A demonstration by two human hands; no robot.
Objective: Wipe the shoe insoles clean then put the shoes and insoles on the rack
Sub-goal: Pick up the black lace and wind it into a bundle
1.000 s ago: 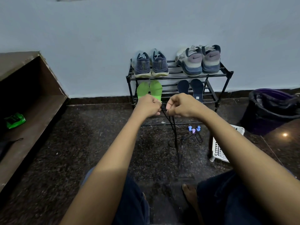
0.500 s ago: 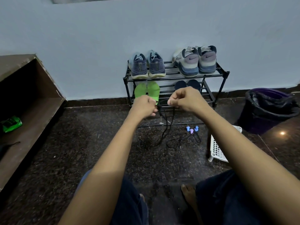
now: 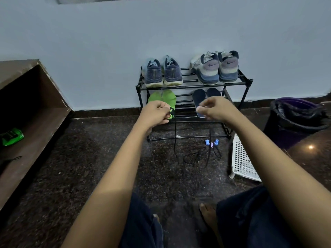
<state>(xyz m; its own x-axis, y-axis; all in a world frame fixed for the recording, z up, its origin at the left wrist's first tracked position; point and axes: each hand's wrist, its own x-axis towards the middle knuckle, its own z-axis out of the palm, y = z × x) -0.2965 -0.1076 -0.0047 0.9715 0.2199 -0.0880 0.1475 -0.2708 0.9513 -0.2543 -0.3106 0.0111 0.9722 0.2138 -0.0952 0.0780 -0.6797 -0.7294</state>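
The left hand [image 3: 157,113] pinches a thin black cord [image 3: 175,140] hanging floorward; whether the blurred right hand [image 3: 215,108] holds anything cannot be told. Directly beyond them, on the black metal rack [image 3: 197,86], the bright green insoles [image 3: 162,97] lie nearer the left, the dark navy insoles [image 3: 198,97] nearer the right.

Shoes [image 3: 213,68] top the rack [image 3: 248,81]; insoles [image 3: 198,97] lie below them inside it.

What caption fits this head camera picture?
Left hand pinches a black cord; shoes and insoles sit on the rack.
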